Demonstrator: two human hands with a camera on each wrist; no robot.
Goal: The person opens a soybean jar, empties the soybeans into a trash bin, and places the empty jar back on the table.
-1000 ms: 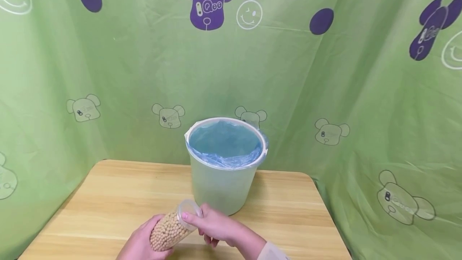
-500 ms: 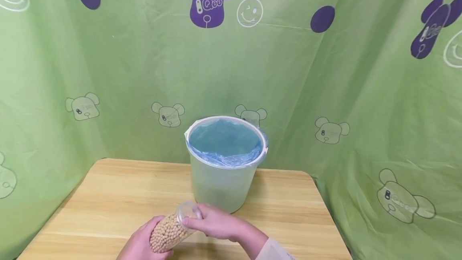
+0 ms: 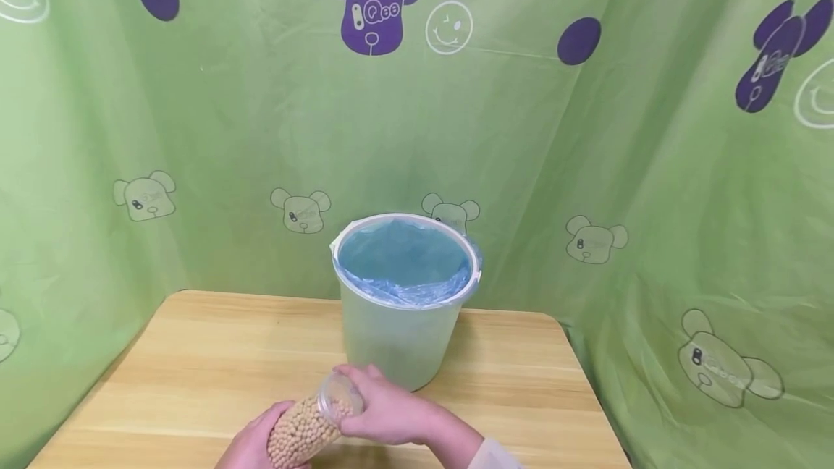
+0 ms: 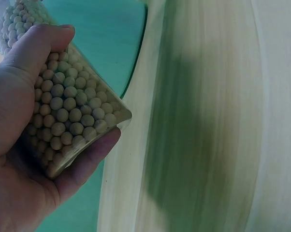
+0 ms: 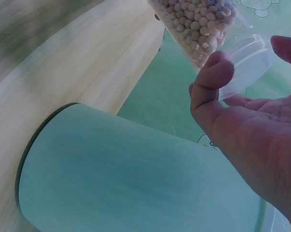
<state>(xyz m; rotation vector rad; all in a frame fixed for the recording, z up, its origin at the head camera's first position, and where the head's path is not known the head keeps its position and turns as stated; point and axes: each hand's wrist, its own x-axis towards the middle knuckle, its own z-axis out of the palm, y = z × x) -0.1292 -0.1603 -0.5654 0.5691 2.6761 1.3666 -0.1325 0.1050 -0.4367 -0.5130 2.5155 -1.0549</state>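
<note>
Our right hand [image 5: 254, 123] holding a translucent lid [image 5: 251, 62], clear jar [image 5: 237, 31] of round beads [image 5: 199, 24], bucket [image 5: 136, 169] on wood-grain table [image 5: 104, 58]

Clear jar [image 3: 302, 431], tilted; beige balls [image 4: 68, 104] inside; translucent lid [image 5: 250, 64] at end.

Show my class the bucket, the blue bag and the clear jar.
Bucket [image 3: 399, 339], head view: front outer wall.
Blue bag [image 3: 405, 260], head view: inside the rim.
Clear jar [image 4: 72, 99], left wrist view: its side wall.
</note>
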